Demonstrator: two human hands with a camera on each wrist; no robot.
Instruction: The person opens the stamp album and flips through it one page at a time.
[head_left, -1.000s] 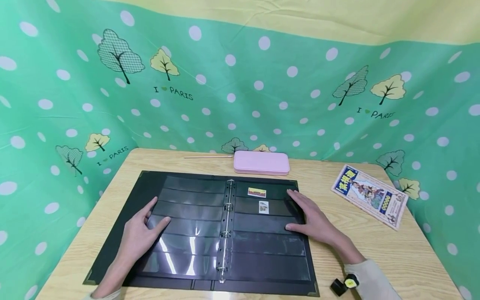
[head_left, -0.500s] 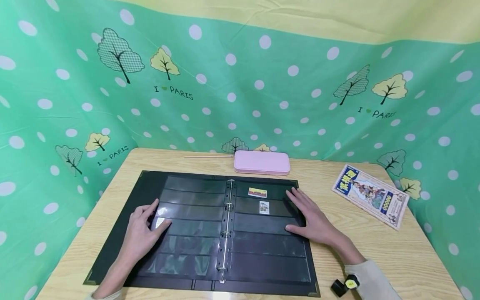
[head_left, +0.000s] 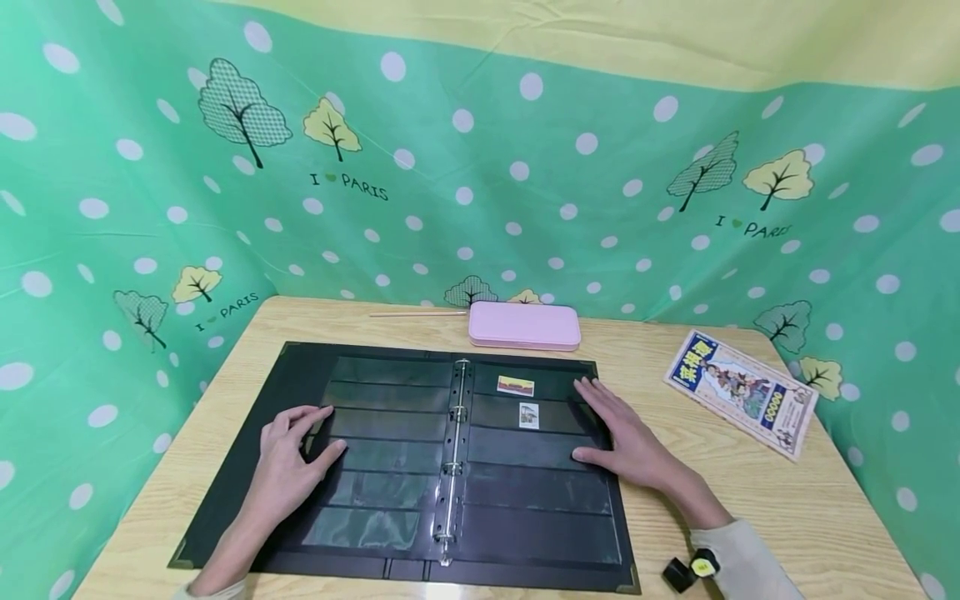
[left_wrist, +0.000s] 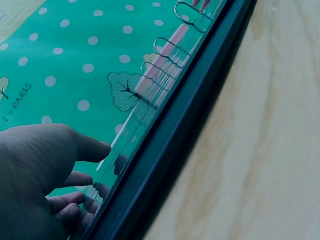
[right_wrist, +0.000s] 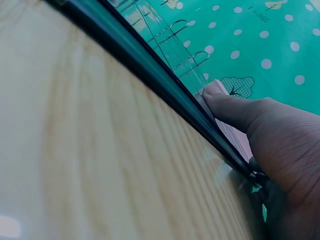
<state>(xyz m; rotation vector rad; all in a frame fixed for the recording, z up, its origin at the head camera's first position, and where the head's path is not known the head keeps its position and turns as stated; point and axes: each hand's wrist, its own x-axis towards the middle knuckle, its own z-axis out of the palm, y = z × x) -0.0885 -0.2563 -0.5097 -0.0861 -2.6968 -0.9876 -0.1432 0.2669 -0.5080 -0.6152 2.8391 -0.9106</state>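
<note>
A black ring binder (head_left: 255,400) lies spread on the wooden table, with clear pocket pages on both sides of its metal rings (head_left: 453,467). Over the left page's outer edge is my left hand (head_left: 281,471), thumb and index finger apart; in the left wrist view its other fingers are bent near the page edge. My right hand (head_left: 626,437) rests on the right page's outer edge with fingers spread. Two stamps sit on the right page: a red and yellow stamp (head_left: 515,386) in the top row and a pale stamp (head_left: 528,416) in the row below.
Behind the binder lies a pink case (head_left: 524,325) beside a thin stick (head_left: 417,314). A printed booklet (head_left: 741,392) lies at the right of the table (head_left: 765,517). A polka-dot cloth (head_left: 420,192) hangs around the back and sides.
My left hand has shifted slightly right, its index finger farther over the left page. The bright reflections on that page have faded. My right hand stays in place.
</note>
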